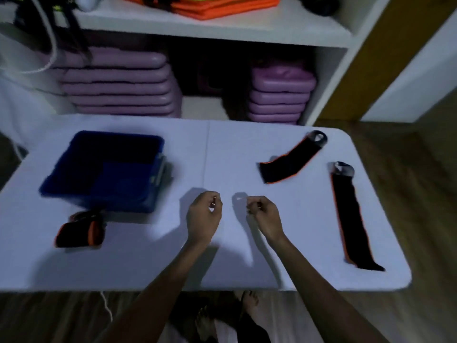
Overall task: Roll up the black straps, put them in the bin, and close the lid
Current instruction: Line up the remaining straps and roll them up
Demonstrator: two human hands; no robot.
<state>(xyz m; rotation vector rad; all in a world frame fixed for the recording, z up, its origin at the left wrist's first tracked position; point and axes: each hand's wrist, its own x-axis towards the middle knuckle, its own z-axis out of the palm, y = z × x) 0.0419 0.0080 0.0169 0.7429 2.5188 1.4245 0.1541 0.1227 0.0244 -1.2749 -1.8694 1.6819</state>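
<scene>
Hovering over desk (222, 149) middle, both hands apart, touching no strap. Left hand (203, 217) loosely curled, empty; right hand (265, 215) fingers curled, grip on nothing visible (blur hides fingertips). Open blue bin (106, 169) at left. Rolled strap (80, 229) just in front of bin. Two flat straps at right: short one (291, 159), long one (352, 219) near edge.

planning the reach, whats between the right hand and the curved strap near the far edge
Only bare table between right hand and curved strap, in the head view.
</scene>
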